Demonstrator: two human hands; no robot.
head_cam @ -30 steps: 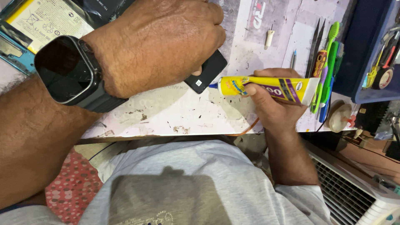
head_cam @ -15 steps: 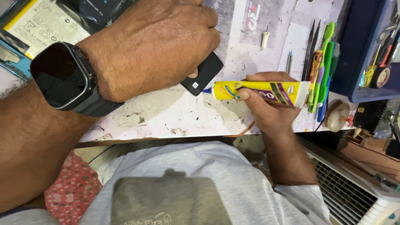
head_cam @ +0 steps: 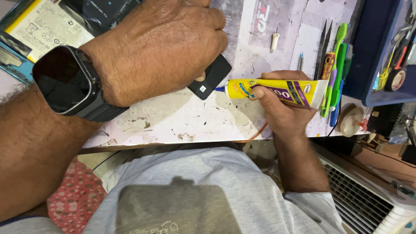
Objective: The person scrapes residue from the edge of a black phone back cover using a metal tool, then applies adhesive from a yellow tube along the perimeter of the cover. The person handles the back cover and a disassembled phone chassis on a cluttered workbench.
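Two hands at work: glue tube meeting a small black part

Two hands are sharing the job at the near edge of a stained white work mat point(head_cam: 182, 125). The right hand point(head_cam: 281, 110) is closing its fingers around a yellow and purple glue tube point(head_cam: 277, 90), thumb on top, grip clamped on the tube's middle. The tube is lying nearly level, its long axis running left to right across the view, flat crimped end toward the right and blue nozzle point(head_cam: 220, 89) pointing left. That nozzle is touching, or all but touching, the corner of a small black rectangular part point(head_cam: 212, 76).

The left hand point(head_cam: 160, 47) is curling over that black part from above and pressing it against the mat; most of the part is hidden beneath the fingers, so only its lower right end is showing. A black smartwatch point(head_cam: 65, 80) is sitting on the left wrist.

Farther out, a battery with a yellow label point(head_cam: 43, 26) is lying at the upper left, a small white cap point(head_cam: 274, 41) is resting beyond the tube, green and black hand tools point(head_cam: 336, 65) are lying just right of the tube's end, and a blue tray point(head_cam: 372, 52) is holding more tools.
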